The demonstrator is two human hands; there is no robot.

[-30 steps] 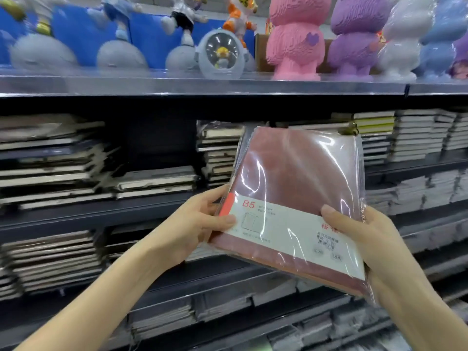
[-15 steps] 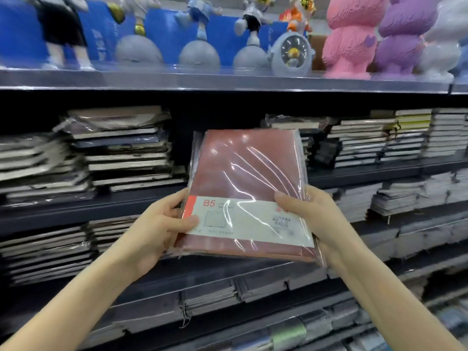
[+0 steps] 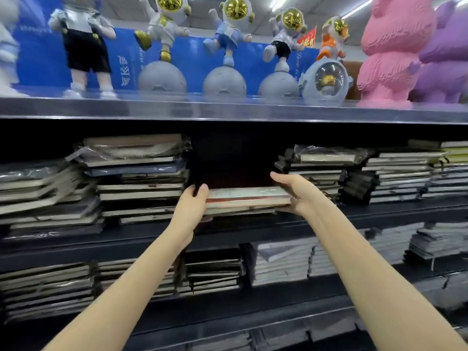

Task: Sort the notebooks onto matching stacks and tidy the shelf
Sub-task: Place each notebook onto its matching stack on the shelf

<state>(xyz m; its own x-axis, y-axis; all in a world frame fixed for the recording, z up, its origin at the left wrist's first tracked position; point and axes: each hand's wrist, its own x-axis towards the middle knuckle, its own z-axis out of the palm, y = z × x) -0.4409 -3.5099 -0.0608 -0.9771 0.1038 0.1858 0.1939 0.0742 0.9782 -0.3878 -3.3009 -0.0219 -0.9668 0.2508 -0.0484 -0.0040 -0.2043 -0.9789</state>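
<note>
As we reach into the middle shelf (image 3: 379, 215), a tall, uneven stack (image 3: 141, 183) stands at the left, its top books loose in wrinkled wrap. Just beside it, our left hand (image 3: 191, 202) grips the near left corner of the red notebook (image 3: 248, 196), thumb curled over the cover and fingers hidden beneath. The notebook lies flat in the gap at the shelf's front edge, on a low pile (image 3: 240, 212). Our right hand (image 3: 296, 193) cups its right edge, fingers curled under and thumb lifted off the cover, near the right-hand stack (image 3: 319, 171). We judge three risks. The slick wrap may let the book skid askew on release. Fingers drawn from beneath may drag the pile over the edge. A knock from our left wrist could tip the uneven stack into the gap.
</note>
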